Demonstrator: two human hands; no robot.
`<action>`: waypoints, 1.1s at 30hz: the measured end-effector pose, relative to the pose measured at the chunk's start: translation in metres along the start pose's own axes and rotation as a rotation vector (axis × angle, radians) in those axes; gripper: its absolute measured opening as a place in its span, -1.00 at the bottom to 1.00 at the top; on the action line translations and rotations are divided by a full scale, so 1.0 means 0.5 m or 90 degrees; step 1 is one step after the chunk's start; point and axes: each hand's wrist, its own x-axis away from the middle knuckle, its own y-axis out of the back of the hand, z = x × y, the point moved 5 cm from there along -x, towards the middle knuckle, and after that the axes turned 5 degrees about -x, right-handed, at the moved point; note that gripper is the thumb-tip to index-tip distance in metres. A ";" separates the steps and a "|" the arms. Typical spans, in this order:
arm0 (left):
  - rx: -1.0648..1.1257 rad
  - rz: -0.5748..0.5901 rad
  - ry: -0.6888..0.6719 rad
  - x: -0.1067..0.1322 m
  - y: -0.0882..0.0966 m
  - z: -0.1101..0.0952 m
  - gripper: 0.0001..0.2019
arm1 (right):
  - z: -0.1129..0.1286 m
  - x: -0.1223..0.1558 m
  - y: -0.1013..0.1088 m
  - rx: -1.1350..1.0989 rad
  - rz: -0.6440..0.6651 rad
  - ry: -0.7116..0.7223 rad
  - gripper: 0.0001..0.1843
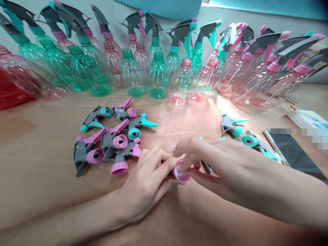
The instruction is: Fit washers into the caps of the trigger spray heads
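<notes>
My left hand (147, 181) is closed round a trigger spray head whose pink collar (182, 177) faces up toward me; most of its body is hidden by my fingers. Bent over that collar, my right hand (217, 160) has its thumb and fingertips pinched together at the opening. Something whitish shows inside the ring, but what the fingertips grip is too small to make out. Partly under my right hand lie more grey and teal parts. To the left is a loose pile of spray heads, among them one with a pink collar (119, 168) and one with a teal collar (134, 133).
Green bottles (133, 75) and pink bottles (180, 83) stand along the wall, many with spray heads on. At right lie teal-collared spray heads (232, 126), a phone (294, 150) and a white power strip (311, 119). A red bag (12, 90) sits at far left.
</notes>
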 end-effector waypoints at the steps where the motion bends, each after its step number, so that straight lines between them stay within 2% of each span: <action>1: 0.001 -0.005 0.002 0.001 0.000 0.002 -0.80 | 0.001 -0.002 -0.004 0.017 0.006 -0.005 -0.81; 5: -0.003 -0.025 0.014 -0.001 0.004 0.007 -0.87 | 0.003 -0.010 -0.007 0.059 -0.001 -0.013 -0.85; 8: 0.014 -0.026 0.027 -0.002 0.004 0.010 -0.77 | -0.003 -0.010 0.004 0.061 -0.010 -0.027 -0.85; 11: 0.038 -0.026 0.039 0.000 0.003 0.009 -0.68 | -0.003 -0.006 0.024 0.057 -0.018 -0.031 -0.86; 15: 0.037 -0.053 0.055 -0.001 0.010 0.005 -0.67 | 0.015 -0.001 0.063 0.074 -0.084 -0.009 -0.87; 18: -0.047 -0.097 0.025 -0.006 0.048 0.001 -0.65 | 0.021 0.001 0.080 0.108 -0.125 -0.019 -0.85; 20: -0.159 -0.125 0.014 -0.009 0.091 0.003 -0.61 | 0.015 0.002 0.082 0.115 -0.132 -0.030 -0.84; 21: -0.227 -0.127 0.033 -0.009 0.114 0.011 -0.59 | 0.009 0.002 0.081 0.115 -0.130 -0.038 -0.83; 23: -0.349 -0.191 0.089 -0.001 0.172 0.032 -0.64 | -0.008 0.001 0.076 0.107 -0.113 -0.060 -0.79; 25: -0.418 -0.150 0.144 0.011 0.206 0.067 -0.68 | -0.027 0.000 0.070 0.097 -0.084 -0.093 -0.74; 27: -0.435 -0.124 0.145 0.026 0.224 0.102 -0.70 | -0.042 -0.002 0.066 0.096 -0.055 -0.123 -0.70; 30: -0.397 -0.031 0.132 0.043 0.216 0.148 -0.66 | -0.054 -0.006 0.065 0.115 -0.021 -0.148 -0.66; 33: -0.338 0.010 0.161 0.047 0.201 0.161 -0.66 | -0.061 -0.003 0.072 0.135 0.008 -0.170 -0.61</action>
